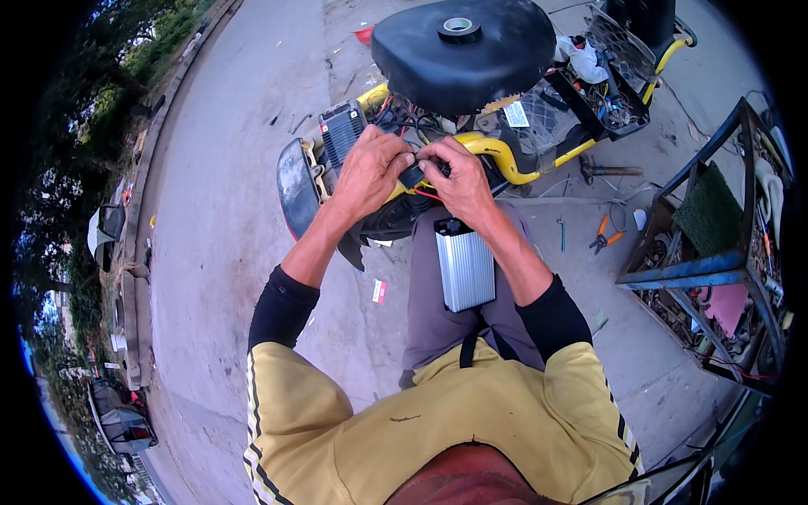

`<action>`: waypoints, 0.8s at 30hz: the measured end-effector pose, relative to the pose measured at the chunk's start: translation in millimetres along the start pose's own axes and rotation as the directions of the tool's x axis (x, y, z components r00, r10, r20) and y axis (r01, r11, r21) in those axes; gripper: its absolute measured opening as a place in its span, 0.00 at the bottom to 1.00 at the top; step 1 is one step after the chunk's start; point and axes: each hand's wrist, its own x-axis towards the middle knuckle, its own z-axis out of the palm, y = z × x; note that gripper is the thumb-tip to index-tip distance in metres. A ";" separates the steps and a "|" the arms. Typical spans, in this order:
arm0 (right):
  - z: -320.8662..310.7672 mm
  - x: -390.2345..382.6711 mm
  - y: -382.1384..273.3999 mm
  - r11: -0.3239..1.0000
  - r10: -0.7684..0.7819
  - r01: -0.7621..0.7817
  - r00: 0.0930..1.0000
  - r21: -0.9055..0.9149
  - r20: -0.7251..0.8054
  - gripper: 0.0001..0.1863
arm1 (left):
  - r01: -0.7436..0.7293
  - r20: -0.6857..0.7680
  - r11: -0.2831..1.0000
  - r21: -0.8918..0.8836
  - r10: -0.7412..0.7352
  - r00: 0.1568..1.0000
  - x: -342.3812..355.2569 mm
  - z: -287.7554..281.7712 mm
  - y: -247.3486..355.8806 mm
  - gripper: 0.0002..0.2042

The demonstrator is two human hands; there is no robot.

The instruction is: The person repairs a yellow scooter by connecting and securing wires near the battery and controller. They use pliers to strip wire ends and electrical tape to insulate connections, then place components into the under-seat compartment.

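Note:
My left hand [370,168] and my right hand [459,175] meet over the back of a yellow-framed electric scooter, fingertips pinched close together. Between them is a small black piece [411,176], perhaps a connector or wrapped wire end; the fingers hide most of it. A red wire [427,194] runs just below. On my lap rests a silver finned metal box [467,271], its black plug end toward my right wrist. Beside my left hand sits a dark finned unit [341,130]. Beyond the hands, the tilted-up black seat [463,71] carries a roll of black tape [458,29].
A black tray [613,109] of loose parts sits on the scooter's footboard. On the ground at right lie a hammer [610,171], orange-handled pliers [608,236] and a small teal tool [562,234]. A metal-framed rack [707,278] with scrap stands far right.

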 end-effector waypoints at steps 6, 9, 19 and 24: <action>-2.1 0.8 -1.3 0.998 -0.023 0.023 1.000 -0.052 0.005 0.06 | 0.119 -0.034 0.991 -0.063 -0.121 0.992 1.3 2.3 12.6 0.05; -1.1 1.1 -2.5 0.999 0.037 -0.036 0.999 0.021 -0.008 0.05 | 0.090 -0.051 0.993 -0.078 -0.095 0.994 0.3 1.4 14.7 0.07; 0.2 -0.2 -2.8 0.999 0.043 -0.043 0.999 -0.002 -0.031 0.07 | -0.119 0.068 0.979 0.163 0.109 0.992 4.3 -1.4 7.9 0.08; -1.8 1.0 -4.1 0.999 0.052 -0.052 0.999 -0.010 0.000 0.07 | -0.105 0.002 0.993 0.045 0.105 0.994 -0.8 0.5 2.6 0.05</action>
